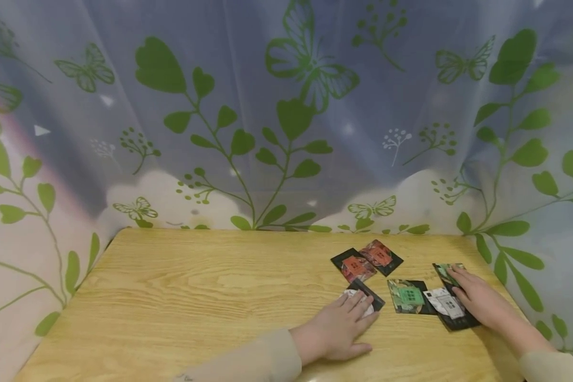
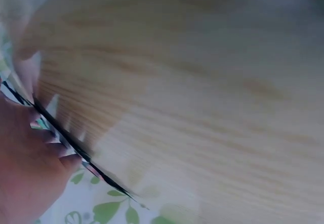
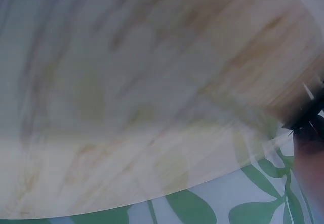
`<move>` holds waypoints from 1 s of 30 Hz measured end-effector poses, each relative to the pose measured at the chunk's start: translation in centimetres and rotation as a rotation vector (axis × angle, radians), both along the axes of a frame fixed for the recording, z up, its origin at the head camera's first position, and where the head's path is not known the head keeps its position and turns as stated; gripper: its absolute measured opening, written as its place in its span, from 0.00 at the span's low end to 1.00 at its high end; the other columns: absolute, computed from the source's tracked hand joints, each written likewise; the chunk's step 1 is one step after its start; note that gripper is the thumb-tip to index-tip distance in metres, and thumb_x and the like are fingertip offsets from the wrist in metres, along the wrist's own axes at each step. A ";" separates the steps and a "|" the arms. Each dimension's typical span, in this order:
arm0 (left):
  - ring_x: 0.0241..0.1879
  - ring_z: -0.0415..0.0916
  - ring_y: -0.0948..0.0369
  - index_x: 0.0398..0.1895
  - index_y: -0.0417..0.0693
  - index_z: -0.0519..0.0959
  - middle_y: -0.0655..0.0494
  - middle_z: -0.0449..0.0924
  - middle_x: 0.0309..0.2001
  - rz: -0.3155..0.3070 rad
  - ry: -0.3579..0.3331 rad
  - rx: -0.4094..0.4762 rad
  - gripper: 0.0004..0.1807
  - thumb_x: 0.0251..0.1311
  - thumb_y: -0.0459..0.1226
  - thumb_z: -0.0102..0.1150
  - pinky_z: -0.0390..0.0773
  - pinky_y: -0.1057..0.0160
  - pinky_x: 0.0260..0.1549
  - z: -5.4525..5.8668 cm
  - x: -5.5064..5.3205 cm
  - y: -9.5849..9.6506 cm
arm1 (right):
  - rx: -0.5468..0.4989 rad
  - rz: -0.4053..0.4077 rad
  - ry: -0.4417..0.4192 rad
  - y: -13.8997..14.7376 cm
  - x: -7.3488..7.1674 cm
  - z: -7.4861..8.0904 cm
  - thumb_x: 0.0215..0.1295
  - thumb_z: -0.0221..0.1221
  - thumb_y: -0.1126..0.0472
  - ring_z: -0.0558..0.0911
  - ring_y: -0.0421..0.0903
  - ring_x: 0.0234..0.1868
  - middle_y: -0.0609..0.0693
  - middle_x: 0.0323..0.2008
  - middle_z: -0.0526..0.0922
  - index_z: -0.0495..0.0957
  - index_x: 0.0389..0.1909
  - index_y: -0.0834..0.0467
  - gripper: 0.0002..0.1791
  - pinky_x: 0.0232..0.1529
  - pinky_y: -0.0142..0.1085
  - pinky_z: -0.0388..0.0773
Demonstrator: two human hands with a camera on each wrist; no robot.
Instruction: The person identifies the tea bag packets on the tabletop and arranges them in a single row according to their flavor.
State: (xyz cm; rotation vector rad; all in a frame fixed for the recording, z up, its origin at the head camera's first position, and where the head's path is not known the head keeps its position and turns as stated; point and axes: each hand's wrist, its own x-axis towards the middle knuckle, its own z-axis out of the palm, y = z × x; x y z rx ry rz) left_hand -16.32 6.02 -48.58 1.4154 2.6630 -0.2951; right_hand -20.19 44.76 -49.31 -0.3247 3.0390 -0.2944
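Observation:
My left hand (image 1: 336, 326) rests with spread, straight fingers on a small black-and-white flat packet (image 1: 373, 300), hiding part of it. In the left wrist view its dark edge (image 2: 76, 145) runs beside the fingers. Toward the table's right side, my right hand (image 1: 482, 302) touches a green-and-black packet (image 1: 441, 271) with extended fingers. Just left of that hand lies a white-labelled packet (image 1: 446, 304), overlapping black packaging (image 1: 465, 322) and the edge of a green-labelled packet (image 1: 406, 296). In the right wrist view only a bit of the hand (image 3: 310, 168) and a dark packet (image 3: 309, 117) show.
Two red-labelled black packets, one nearer (image 1: 355, 265) and one behind it (image 1: 382, 257), lie together beyond my left hand. The wood-grain table (image 1: 196, 286) meets a curtain (image 1: 248, 175) printed with leaves and butterflies at the back and sides.

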 end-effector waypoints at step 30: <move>0.87 0.42 0.55 0.88 0.56 0.48 0.54 0.42 0.88 -0.039 -0.026 0.100 0.36 0.85 0.58 0.28 0.53 0.59 0.86 -0.4 -1.3 -9.2 | -0.008 0.000 0.013 -0.4 0.1 -0.2 0.81 0.53 0.63 0.63 0.82 0.72 0.81 0.75 0.60 0.62 0.76 0.75 0.31 0.69 0.76 0.65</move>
